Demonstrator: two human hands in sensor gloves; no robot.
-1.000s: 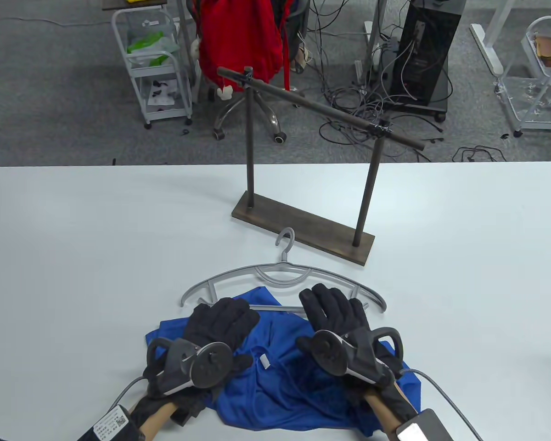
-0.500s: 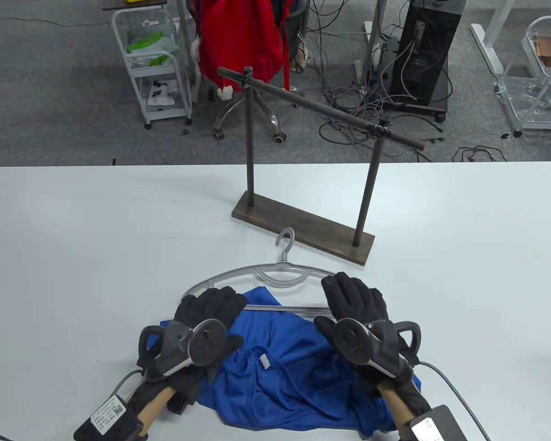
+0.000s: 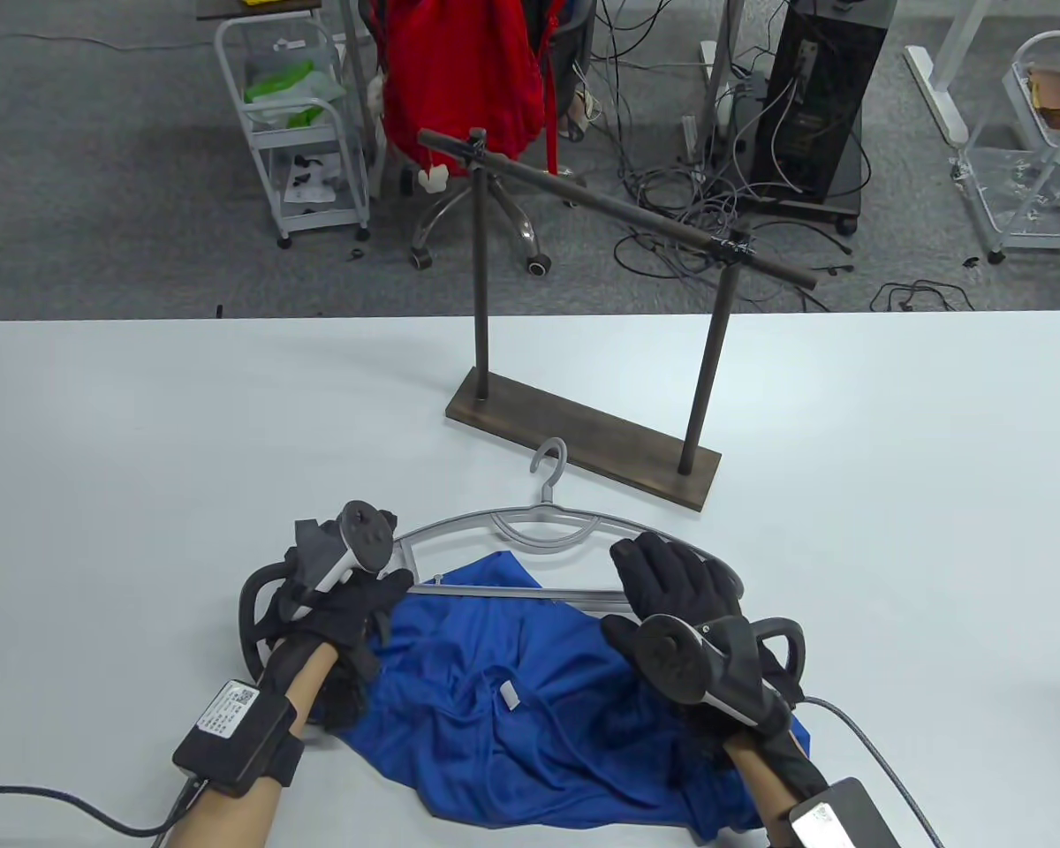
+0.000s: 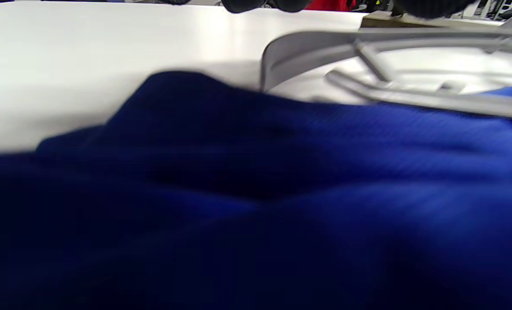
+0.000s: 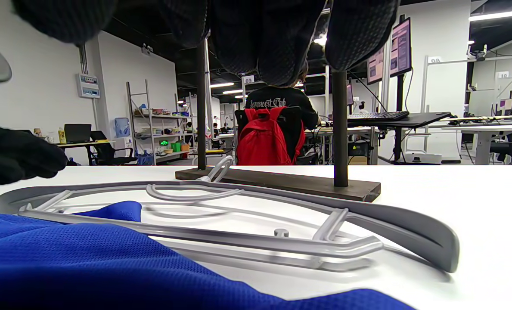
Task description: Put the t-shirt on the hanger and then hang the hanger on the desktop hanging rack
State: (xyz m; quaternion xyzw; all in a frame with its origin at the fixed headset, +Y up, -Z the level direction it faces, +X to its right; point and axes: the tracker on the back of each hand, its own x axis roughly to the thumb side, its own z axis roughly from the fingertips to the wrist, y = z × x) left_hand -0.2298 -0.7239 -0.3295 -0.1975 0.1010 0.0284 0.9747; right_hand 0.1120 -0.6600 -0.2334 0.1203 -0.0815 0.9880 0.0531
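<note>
The desktop hanging rack (image 3: 583,442) stands on the table (image 3: 141,424) toward its far side, its base running slantwise from far left to near right. Just in front of the base lies the hanger (image 3: 543,530), flat, its hook toward the rack. The t-shirt (image 3: 530,707) lies crumpled at the near edge, its far part over the hanger's lower bar. The left hand (image 3: 336,601) sits at the hanger's left end, on the shirt's left edge (its grip cannot be made out). The right hand (image 3: 680,592) rests over the hanger's right arm and the shirt.
</note>
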